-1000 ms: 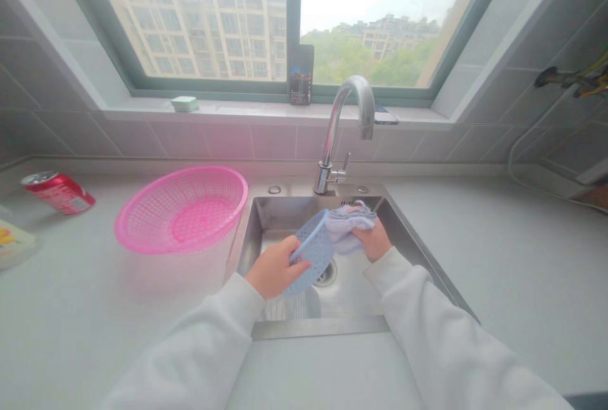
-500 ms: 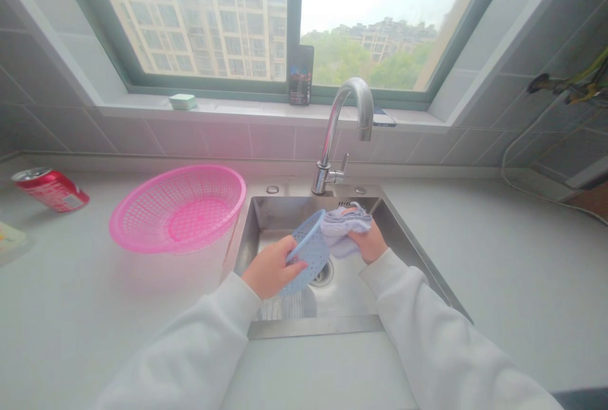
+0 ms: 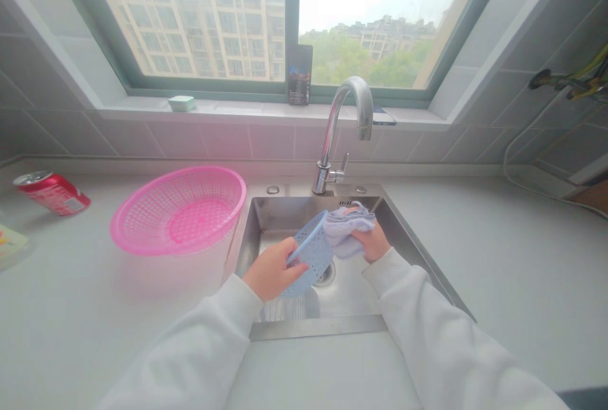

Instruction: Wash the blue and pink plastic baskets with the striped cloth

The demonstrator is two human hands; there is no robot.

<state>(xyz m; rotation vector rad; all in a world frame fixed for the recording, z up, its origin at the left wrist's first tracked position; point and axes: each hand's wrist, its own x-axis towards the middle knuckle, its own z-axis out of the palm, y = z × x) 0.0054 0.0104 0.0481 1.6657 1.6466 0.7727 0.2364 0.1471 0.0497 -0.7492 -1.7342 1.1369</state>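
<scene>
My left hand (image 3: 276,269) grips the near-left rim of a small light-blue plastic basket (image 3: 313,258) with holes in its wall. The basket is tilted on its side over the steel sink (image 3: 354,299). My right hand (image 3: 371,240) is closed around a bunched pale-lavender cloth (image 3: 346,232), which is against the basket's far-right rim. Part of the right hand's fingers is hidden by the cloth. Beneath the basket, the sink drain (image 3: 325,274) is partly covered.
A chrome faucet (image 3: 332,125) arches over the sink's back edge. On the left counter are a pink basket (image 3: 190,242) and a tilted red can (image 3: 57,194). The sill holds an upright phone (image 3: 299,75), a small pale-green box (image 3: 182,103) and a flat dark-edged device (image 3: 384,120).
Almost nothing differs. Both hands, with the basket and cloth, sit very slightly further right in the picture, and the view has shifted a little.
</scene>
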